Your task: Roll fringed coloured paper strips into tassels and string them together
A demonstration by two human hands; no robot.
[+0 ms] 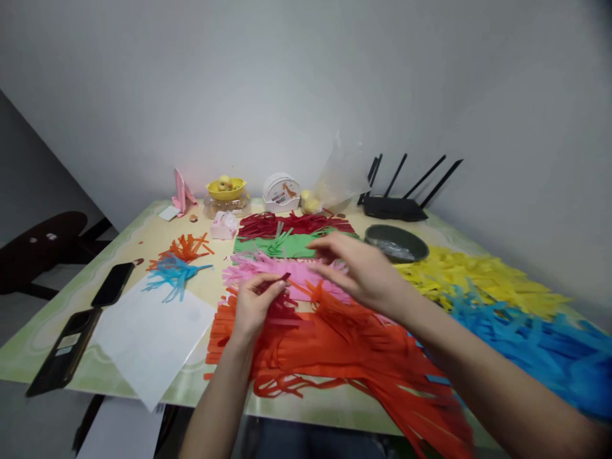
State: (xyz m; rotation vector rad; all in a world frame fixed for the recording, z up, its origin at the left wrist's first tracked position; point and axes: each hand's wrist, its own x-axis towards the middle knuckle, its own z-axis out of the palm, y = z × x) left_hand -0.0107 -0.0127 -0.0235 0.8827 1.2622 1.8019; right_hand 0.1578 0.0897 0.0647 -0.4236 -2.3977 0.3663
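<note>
My left hand (255, 303) is closed in a pinch on a dark red paper tassel (285, 276). The tip of the tassel shows above thumb and finger, and its strips hang below over orange paper. My right hand (356, 271) is raised to the right of it, with fingers apart and nothing seen in them. Beneath both hands lie fringed paper sheets: orange (329, 347) nearest, then pink (299, 273), green (301, 245) and dark red (296, 224) farthest. Orange strips (329, 303) are bunched between the hands.
Orange (184, 248) and blue (174, 274) tassels lie left, near a white sheet (153, 338) and phone (113, 285). Yellow (482, 277) and blue (535, 344) fringed paper fill the right. Behind stand a dark green dish (396, 239), a router (394, 207) and a fruit bowl (226, 189).
</note>
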